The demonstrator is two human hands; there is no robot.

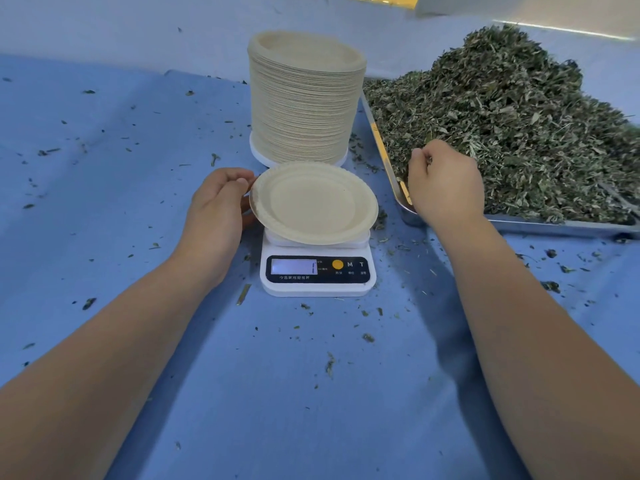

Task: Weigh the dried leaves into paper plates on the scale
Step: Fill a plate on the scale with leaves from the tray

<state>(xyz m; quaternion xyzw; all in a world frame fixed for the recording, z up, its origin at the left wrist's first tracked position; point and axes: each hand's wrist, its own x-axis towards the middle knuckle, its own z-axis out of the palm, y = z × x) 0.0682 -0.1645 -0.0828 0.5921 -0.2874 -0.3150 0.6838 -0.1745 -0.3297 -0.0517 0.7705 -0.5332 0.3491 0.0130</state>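
An empty beige paper plate (313, 202) lies on a small white digital scale (317, 271) whose lit display shows 1. My left hand (216, 206) holds the plate's left rim with curled fingers. A big heap of dried green leaves (512, 133) fills a metal tray (540, 225) at the right. Over the tray's near left corner, my right hand (445, 181) has its fingers curled into the leaves; what they hold is hidden.
A tall stack of paper plates (304, 98) stands right behind the scale. The table wears a blue cloth (121, 168) strewn with leaf crumbs. A pale wall runs along the back.
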